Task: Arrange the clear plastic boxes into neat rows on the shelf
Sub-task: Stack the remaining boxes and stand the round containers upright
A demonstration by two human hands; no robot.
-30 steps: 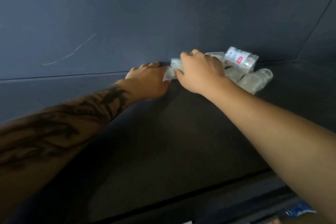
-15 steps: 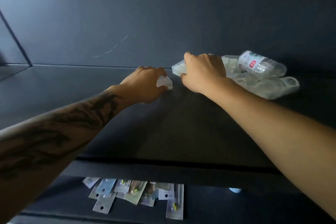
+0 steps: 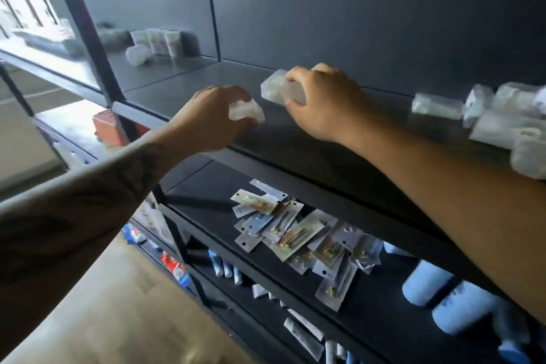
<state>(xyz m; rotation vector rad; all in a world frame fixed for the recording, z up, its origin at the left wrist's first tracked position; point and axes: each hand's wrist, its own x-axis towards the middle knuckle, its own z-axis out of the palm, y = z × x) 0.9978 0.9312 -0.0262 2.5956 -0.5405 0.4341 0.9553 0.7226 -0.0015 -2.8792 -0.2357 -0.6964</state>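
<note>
Clear plastic, thin and glossy, so these little boxes look light, stiff and a touch slippery; I'd take each by its short ends rather than squeeze the flat faces. One clear box (image 3: 282,91) sits on the dark shelf (image 3: 206,89), pinched by the right hand (image 3: 325,103). Just left of it, the left hand (image 3: 212,118) curls round a second box (image 3: 246,109), held slightly above the shelf. Well to the right of that first box lies the unsorted heap (image 3: 502,118). Below it, on the next shelf down, carded packets (image 3: 295,236) are scattered.
</note>
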